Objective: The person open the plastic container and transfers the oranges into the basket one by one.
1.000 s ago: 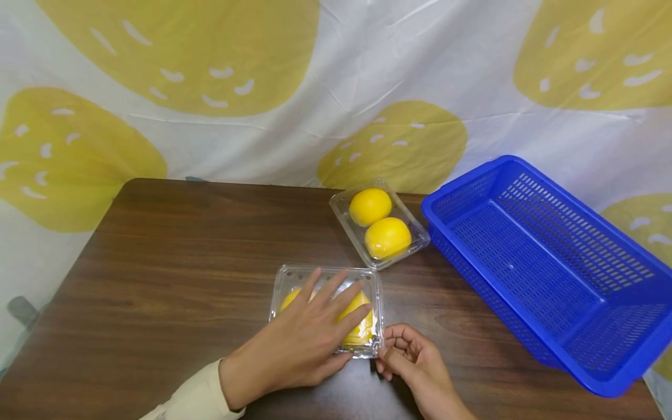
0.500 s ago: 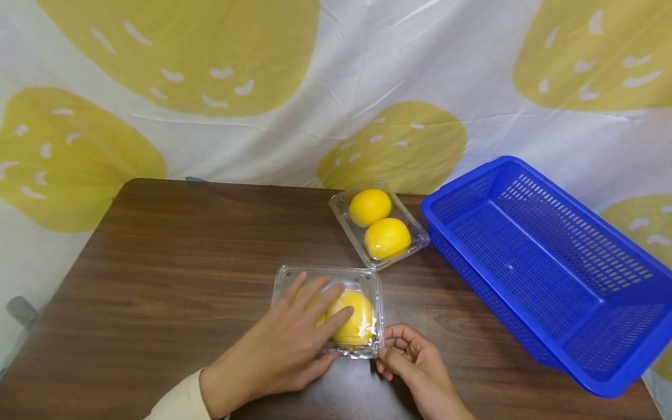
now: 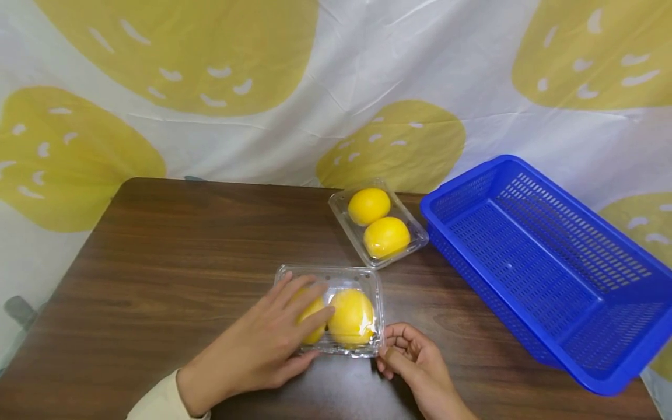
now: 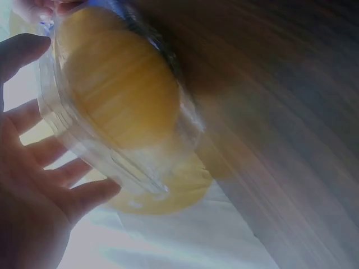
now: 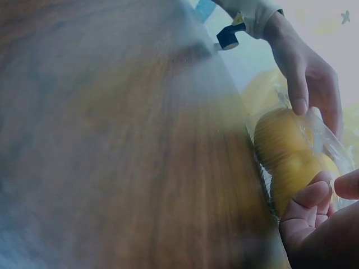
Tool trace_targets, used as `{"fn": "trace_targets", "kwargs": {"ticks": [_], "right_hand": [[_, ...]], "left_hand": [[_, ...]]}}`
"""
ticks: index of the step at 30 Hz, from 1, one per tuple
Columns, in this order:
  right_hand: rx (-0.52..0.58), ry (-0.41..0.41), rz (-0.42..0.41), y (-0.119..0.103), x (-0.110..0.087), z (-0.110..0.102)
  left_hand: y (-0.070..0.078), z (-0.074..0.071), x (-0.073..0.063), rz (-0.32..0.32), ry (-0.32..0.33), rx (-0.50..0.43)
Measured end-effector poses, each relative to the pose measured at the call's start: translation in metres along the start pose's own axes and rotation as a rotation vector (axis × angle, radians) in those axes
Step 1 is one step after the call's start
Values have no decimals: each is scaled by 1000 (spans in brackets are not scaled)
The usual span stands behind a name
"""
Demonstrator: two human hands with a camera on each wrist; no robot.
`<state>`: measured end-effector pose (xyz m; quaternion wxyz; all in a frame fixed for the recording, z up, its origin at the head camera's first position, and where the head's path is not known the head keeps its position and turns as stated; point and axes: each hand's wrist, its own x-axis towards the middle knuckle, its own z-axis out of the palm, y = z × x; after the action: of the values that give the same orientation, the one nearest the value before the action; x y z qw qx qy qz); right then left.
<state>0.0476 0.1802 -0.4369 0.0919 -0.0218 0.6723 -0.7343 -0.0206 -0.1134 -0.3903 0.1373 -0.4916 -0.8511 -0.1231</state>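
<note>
A clear plastic clamshell box [image 3: 336,274] with two round yellow fruits [image 3: 352,318] inside lies near the front of the wooden table, its lid down. My left hand [image 3: 268,332] reaches over the box's left part, fingers spread and fairly straight, half covering the left fruit. In the left wrist view these fingers [image 4: 84,196] lie along the box's side. At the near right corner, my right hand [image 3: 417,364] has its fingers curled and pinches the box edge between thumb and forefinger. The right wrist view shows this hand [image 5: 322,218] close beside the fruits.
A second clear clamshell box [image 3: 349,227], also holding two yellow fruits [image 3: 387,237], sits behind the first, its near corner close to it. A blue perforated plastic basket [image 3: 525,274] stands at the right. A white cloth with yellow printed shapes [image 3: 236,146] hangs behind the table.
My left hand has slid left across the lid, uncovering the right fruit and part of the left one. My right hand and both boxes stay in place.
</note>
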Motion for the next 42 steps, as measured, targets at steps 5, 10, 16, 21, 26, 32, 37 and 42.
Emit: {"fn": "trace_targets", "kwargs": {"ticks": [5, 10, 16, 21, 26, 32, 37, 42], "right_hand": [[-2, 12, 8, -1, -1, 0], [1, 10, 14, -1, 0, 0], [-4, 7, 14, -1, -1, 0], [-7, 8, 9, -1, -1, 0], [-13, 9, 11, 0, -1, -1], [-13, 8, 14, 0, -1, -1], [-14, 6, 6, 0, -1, -1], [-13, 9, -4, -1, -2, -2]], "left_hand": [[-5, -1, -7, -17, 11, -22], [-9, -1, -12, -20, 22, -35], [-13, -1, -19, -19, 35, -59], [-17, -1, -23, -43, 23, -125], [-21, -2, -27, -82, 3, -166], [-25, -2, -33, -121, -10, -192], [-27, -3, -36, -144, -9, -217], [-29, -2, -39, -150, -10, -226]]}}
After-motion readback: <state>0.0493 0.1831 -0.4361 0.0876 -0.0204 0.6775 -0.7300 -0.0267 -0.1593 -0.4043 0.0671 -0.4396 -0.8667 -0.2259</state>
